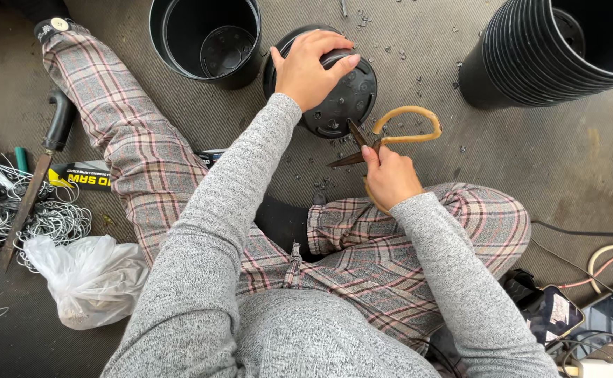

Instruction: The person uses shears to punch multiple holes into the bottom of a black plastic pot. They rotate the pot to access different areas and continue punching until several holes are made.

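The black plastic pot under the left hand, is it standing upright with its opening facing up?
No, the black plastic pot lies turned over, its holed base showing, with the left hand on it.

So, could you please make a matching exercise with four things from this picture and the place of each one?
Things:
1. overturned black plastic pot
2. tan-handled scissors
3. white plastic bag
4. stack of black pots

Places:
A. upper right on the mat
B. under the left hand
C. lower left, beside the wire coil
D. in the right hand

Pairs: 1-B, 2-D, 3-C, 4-A
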A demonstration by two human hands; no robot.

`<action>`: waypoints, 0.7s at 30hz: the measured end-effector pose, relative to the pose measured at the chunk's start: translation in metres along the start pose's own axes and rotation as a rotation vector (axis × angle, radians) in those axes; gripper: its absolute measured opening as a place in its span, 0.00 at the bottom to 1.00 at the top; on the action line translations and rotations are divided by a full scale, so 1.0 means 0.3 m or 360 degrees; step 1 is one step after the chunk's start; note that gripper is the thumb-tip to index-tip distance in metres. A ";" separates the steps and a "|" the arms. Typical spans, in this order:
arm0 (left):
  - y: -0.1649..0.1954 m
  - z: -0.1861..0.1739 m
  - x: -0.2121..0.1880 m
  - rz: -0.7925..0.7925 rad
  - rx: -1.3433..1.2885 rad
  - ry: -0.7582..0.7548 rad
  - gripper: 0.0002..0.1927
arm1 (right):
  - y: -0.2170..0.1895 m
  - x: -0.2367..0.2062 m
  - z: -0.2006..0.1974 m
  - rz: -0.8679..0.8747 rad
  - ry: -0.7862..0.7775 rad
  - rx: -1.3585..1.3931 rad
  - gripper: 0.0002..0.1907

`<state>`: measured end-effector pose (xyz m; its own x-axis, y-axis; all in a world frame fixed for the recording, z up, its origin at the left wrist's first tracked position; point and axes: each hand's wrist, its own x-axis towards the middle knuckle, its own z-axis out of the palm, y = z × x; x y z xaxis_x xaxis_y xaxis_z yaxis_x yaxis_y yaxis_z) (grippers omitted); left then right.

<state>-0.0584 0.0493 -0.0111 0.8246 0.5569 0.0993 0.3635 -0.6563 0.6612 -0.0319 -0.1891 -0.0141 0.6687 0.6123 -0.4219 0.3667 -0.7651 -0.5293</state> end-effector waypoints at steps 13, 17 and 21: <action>0.015 0.075 -0.166 -0.0291 -0.0058 0.0431 0.17 | 0.006 -0.013 0.004 0.0599 -0.0616 0.1628 0.21; 0.002 0.075 -0.191 -0.0220 -0.0193 0.0335 0.20 | 0.023 -0.006 -0.002 0.0707 -0.0772 0.1807 0.21; -0.016 0.060 -0.234 -0.0197 -0.0306 0.0211 0.21 | 0.043 0.012 -0.015 0.0734 -0.0956 0.1994 0.22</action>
<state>-0.1102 0.0042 -0.0346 0.7104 0.6970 0.0974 0.3584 -0.4774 0.8023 -0.0218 -0.1978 -0.0192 0.0887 0.5954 -0.7985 -0.8008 -0.4340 -0.4126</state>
